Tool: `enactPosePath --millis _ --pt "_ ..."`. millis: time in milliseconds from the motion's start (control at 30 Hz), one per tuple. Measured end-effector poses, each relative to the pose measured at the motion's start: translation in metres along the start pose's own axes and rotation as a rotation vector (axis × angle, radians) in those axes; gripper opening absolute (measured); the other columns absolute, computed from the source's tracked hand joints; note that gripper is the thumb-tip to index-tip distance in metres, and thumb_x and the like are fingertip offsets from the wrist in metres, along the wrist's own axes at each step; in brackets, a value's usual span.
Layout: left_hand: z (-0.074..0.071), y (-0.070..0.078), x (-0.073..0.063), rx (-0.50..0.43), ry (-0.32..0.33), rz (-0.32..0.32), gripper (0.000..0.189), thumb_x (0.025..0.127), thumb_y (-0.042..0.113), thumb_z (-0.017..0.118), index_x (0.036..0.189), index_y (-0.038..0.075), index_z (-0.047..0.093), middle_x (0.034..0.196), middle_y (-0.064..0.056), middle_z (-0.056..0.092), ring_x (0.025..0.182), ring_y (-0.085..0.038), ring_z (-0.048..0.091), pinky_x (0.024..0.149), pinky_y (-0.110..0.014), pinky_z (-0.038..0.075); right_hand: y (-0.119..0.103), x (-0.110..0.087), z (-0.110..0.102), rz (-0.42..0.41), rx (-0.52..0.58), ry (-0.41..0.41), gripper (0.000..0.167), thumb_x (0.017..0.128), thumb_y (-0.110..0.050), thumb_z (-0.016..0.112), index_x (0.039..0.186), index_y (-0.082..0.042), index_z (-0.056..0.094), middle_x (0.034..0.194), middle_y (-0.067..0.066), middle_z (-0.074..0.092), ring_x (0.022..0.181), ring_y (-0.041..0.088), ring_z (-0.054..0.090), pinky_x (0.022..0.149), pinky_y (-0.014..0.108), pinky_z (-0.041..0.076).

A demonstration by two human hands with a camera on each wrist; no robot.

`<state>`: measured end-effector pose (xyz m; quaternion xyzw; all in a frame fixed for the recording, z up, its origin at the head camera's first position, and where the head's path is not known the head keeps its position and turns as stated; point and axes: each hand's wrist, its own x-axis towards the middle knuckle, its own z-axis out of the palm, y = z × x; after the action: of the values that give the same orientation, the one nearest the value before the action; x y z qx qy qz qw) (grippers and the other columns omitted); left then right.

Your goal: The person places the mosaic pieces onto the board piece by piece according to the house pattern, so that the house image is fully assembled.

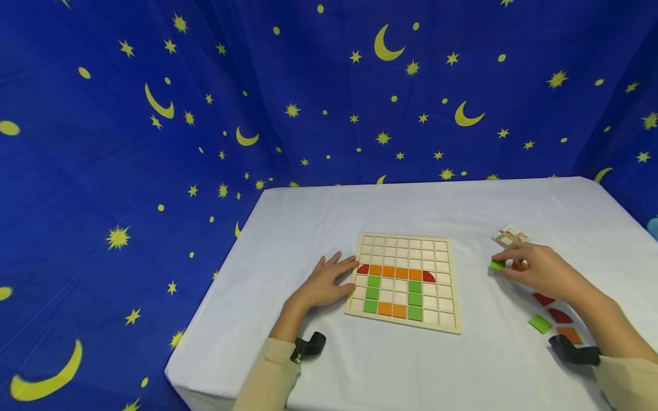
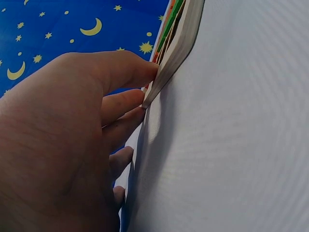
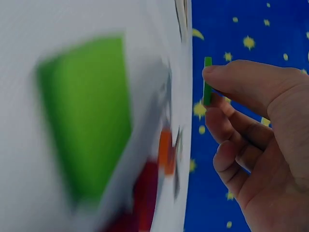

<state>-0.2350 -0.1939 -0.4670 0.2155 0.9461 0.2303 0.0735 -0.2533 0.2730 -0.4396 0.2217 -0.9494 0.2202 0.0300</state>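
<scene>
My right hand (image 1: 537,268) pinches a green square tile (image 1: 497,265) between thumb and fingers, to the right of the board. In the right wrist view the green tile (image 3: 207,81) is seen edge-on, raised off the cloth. My left hand (image 1: 323,283) rests at the left edge of a wooden grid board (image 1: 454,308), fingers spread. The left wrist view has its thumb and fingertips touching the board's side (image 2: 176,55). On the board lie an orange row with a red quarter-round piece (image 1: 429,277) at each end, two green columns, and two orange tiles (image 1: 392,309) at the bottom.
A small pattern card (image 1: 506,234) lies beyond my right hand. Near my right forearm are a loose green tile (image 1: 540,323), red quarter-round pieces (image 1: 560,315) and an orange tile (image 1: 569,335). A white cloth covers the table (image 1: 319,217); a blue star-patterned curtain (image 1: 329,85) hangs behind.
</scene>
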Motion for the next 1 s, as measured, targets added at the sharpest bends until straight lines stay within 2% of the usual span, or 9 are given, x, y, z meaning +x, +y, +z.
enactPosePath --millis 67,233,467,767,1000 --pt "0.000 0.000 0.000 0.001 0.005 0.002 0.057 0.093 0.040 0.056 0.147 0.027 0.043 0.152 0.012 0.030 0.145 -0.018 0.009 0.115 -0.045 -0.001 -0.007 0.009 0.004 -0.025 0.011 0.005 0.026 0.080 -0.016 0.077 0.105 -0.010 0.075 0.093 0.001 0.064 0.069 0.015 0.049 0.055 0.027 0.041" --pt "-0.001 -0.001 0.000 0.003 0.022 0.002 0.057 0.092 0.040 0.057 0.146 0.027 0.044 0.152 0.012 0.031 0.145 -0.017 0.010 0.115 -0.045 0.000 -0.026 0.029 0.013 -0.079 0.058 -0.001 0.024 0.081 -0.014 0.076 0.105 -0.010 0.075 0.097 0.000 0.066 0.074 0.014 0.051 0.057 0.027 0.043" --pt "-0.001 0.000 0.001 -0.005 0.020 0.015 0.057 0.092 0.039 0.057 0.146 0.026 0.044 0.152 0.012 0.031 0.145 -0.018 0.010 0.115 -0.045 -0.001 -0.048 0.047 0.028 -0.146 0.086 -0.026 0.025 0.082 -0.012 0.075 0.107 -0.010 0.074 0.096 -0.002 0.065 0.070 0.010 0.050 0.055 0.025 0.041" --pt "0.001 -0.002 0.000 0.006 0.020 0.006 0.058 0.092 0.040 0.057 0.146 0.027 0.043 0.152 0.012 0.031 0.145 -0.018 0.011 0.115 -0.045 0.000 -0.071 0.073 0.050 -0.161 0.170 -0.104 0.028 0.083 -0.015 0.075 0.110 -0.009 0.073 0.099 -0.002 0.065 0.077 0.014 0.054 0.065 0.030 0.046" --pt "0.001 -0.002 -0.001 0.005 0.018 0.008 0.057 0.092 0.040 0.058 0.146 0.027 0.044 0.152 0.013 0.031 0.145 -0.017 0.011 0.115 -0.044 -0.001 -0.085 0.090 0.062 -0.194 0.171 -0.128 0.029 0.083 -0.019 0.077 0.110 -0.009 0.074 0.098 -0.003 0.065 0.077 0.012 0.055 0.068 0.032 0.048"
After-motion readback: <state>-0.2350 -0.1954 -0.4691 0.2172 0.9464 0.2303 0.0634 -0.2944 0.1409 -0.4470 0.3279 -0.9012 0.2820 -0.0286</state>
